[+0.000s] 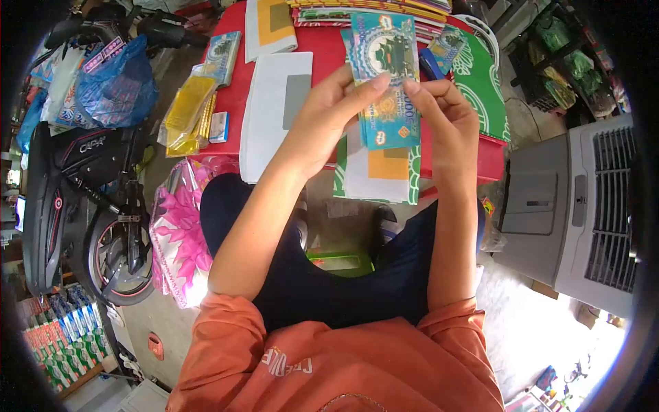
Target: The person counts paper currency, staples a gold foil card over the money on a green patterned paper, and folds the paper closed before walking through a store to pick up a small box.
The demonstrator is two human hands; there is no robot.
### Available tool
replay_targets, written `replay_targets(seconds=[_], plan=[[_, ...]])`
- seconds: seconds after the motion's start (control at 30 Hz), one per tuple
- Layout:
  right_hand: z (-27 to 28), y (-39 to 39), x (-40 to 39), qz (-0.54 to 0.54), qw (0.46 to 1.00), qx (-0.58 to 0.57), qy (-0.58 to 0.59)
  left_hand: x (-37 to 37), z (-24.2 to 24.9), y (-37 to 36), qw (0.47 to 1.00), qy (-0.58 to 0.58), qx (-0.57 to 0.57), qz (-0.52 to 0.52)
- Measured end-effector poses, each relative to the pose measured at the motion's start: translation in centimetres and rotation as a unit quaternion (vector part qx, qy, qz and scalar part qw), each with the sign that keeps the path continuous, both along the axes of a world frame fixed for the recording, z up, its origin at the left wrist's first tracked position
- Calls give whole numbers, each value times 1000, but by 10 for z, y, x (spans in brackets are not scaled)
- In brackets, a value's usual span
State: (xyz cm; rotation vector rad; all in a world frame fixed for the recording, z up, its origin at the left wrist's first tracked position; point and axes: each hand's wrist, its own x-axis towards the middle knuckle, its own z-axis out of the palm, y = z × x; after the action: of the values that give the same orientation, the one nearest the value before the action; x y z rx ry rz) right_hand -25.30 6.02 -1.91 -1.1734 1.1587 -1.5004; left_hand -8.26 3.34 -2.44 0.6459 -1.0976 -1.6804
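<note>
Both hands hold a small stack of blue-green printed notes (388, 127) upright above the table's near edge. My left hand (336, 110) grips its left side, thumb on the front. My right hand (443, 113) pinches the right side, thumb also on the front. Below the notes lies a green and white patterned sheet (414, 189) with a white sheet (353, 178) bearing an orange square on it. A white paper stack with a grey square (264, 103) is left of my left hand.
On the red table (233, 99) are yellow packets (189, 110), a bundle of blue notes (222, 58), folded colourful papers (316, 14) and green patterned paper (484, 89). A motorbike (89, 158) and pink bag (182, 233) stand left, a grey air cooler (570, 199) right.
</note>
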Motion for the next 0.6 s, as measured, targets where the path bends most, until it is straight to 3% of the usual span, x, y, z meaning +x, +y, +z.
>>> replay_targets(seconds=[0.07,0.1,0.2,0.43,0.6], plan=[[-2,-1,4,9,1000,29,1,5,-5,-1,997,19,59,-34],[-7,-4,4,8,999,34,27,7,-10,-5,998,-14,32,-44],[-11,-6,10,-6,998,53,40,4,-11,-4,990,42,131,-4],[-15,-10,25,-5,999,27,39,14,-16,-6,999,-28,10,13],[-22,-11,15,6,999,37,38,10,-16,-4,1000,4,28,12]])
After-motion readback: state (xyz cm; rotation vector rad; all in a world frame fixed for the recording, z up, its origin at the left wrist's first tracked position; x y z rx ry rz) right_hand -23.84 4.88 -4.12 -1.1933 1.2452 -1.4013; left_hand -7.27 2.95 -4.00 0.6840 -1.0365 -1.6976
